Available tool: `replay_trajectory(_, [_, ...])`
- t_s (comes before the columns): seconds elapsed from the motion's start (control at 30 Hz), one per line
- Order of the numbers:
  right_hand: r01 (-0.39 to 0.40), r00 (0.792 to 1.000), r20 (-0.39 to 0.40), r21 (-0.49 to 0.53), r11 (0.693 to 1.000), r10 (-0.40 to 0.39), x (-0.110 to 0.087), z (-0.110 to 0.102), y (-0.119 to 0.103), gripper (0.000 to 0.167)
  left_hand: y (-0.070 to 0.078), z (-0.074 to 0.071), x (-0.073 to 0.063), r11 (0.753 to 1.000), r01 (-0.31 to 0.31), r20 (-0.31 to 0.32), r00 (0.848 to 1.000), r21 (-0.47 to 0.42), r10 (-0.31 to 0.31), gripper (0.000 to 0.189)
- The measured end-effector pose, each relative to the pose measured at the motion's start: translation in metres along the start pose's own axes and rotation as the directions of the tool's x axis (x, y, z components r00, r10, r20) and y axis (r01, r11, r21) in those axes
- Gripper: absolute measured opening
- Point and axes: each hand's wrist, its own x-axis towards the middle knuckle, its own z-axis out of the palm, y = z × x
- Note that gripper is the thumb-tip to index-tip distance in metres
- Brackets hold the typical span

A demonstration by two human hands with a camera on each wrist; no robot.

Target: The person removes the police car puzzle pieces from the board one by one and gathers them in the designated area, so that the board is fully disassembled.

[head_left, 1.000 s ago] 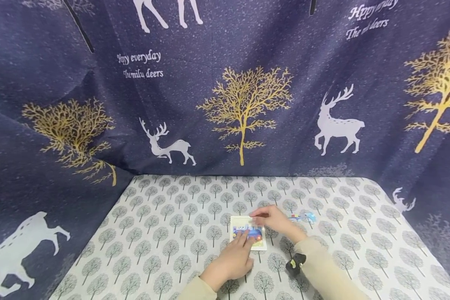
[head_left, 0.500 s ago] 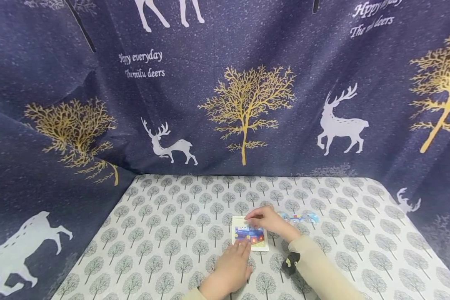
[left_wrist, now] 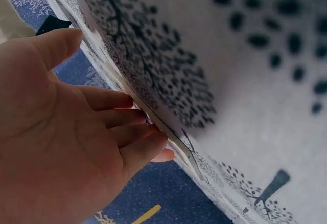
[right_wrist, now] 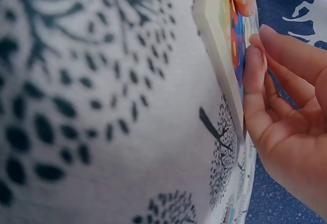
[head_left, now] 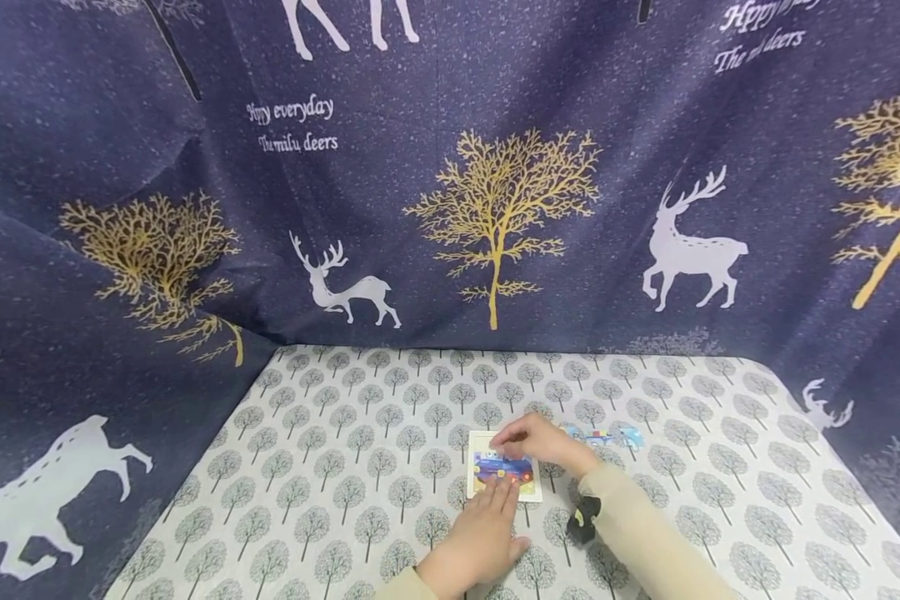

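A small picture puzzle in a cream frame [head_left: 535, 492] lies on the cloth, showing a blue vehicle with eyes. My left hand [head_left: 483, 529] rests with nearly straight fingers on its near edge; in the left wrist view the fingers [left_wrist: 138, 137] reach onto the board. The right hand [head_left: 534, 439] bends over the puzzle's upper right part, thumb and fingertips brought close together at its surface. In the right wrist view this hand [right_wrist: 291, 81] has its index finger touching or almost touching the picture. Whether anything lies between thumb and finger is hidden.
Several loose blue puzzle pieces [head_left: 630, 437] lie right of the frame, partly behind the right hand. A black object with a yellow-green mark [head_left: 585, 518] is at the right sleeve. A tree-print cloth [head_left: 322, 467] covers the table; a dark deer-print curtain [head_left: 420, 275] hangs behind.
My left hand has drawn back from the picture's middle to its near edge, uncovering more of the vehicle. The right hand has shifted slightly left over the puzzle and stays bent there.
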Motion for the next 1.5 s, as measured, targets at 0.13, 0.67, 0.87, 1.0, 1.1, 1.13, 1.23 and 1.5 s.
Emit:
replay_trajectory(0.13, [-0.007, 1.0, 0.027, -0.011, 1.0, 0.007, 0.0, -0.001, -0.001, 0.018, 0.001, 0.0, 0.003, 0.999, 0.015, 0.032, 0.999, -0.039, -0.014, 0.075])
replay_trajectory(0.67, [-0.027, 0.998, 0.048, -0.02, 0.999, 0.028, 0.001, 0.0, -0.001, 0.021, 0.005, -0.004, 0.011, 0.927, 0.075, -0.034, 0.997, 0.368, -0.067, 0.069])
replay_trajectory(0.87, [-0.026, 0.998, 0.056, -0.013, 1.0, 0.027, 0.004, 0.001, 0.0, 0.02, -0.004, -0.004, 0.018, 0.965, 0.076, 0.005, 0.997, 0.252, -0.079, 0.065])
replay_trajectory(1.0, [-0.029, 0.998, 0.057, -0.02, 0.999, 0.03, 0.004, 0.001, -0.001, 0.018, -0.011, -0.004, 0.019, 0.988, 0.052, 0.046, 0.997, 0.147, -0.059, 0.065])
replay_trajectory(1.1, [-0.028, 0.998, 0.049, -0.037, 0.999, 0.03, 0.006, 0.0, -0.003, 0.017, -0.015, -0.005, 0.02, 0.993, 0.023, 0.059, 0.998, 0.113, -0.03, 0.065])
replay_trajectory(1.13, [-0.027, 0.998, 0.047, -0.042, 0.999, 0.029, 0.006, 0.0, -0.003, 0.016, -0.015, -0.006, 0.02, 0.994, 0.017, 0.062, 0.998, 0.104, -0.024, 0.065])
replay_trajectory(1.23, [-0.036, 0.998, 0.046, -0.034, 0.999, 0.037, 0.008, 0.001, -0.003, 0.016, -0.017, -0.006, 0.021, 0.997, 0.009, 0.07, 0.997, 0.083, -0.014, 0.065])
replay_trajectory(1.5, [-0.066, 0.997, 0.049, 0.018, 0.998, 0.065, 0.013, 0.007, -0.002, 0.018, -0.018, -0.007, 0.02, 0.998, 0.018, 0.084, 0.996, 0.062, -0.023, 0.066])
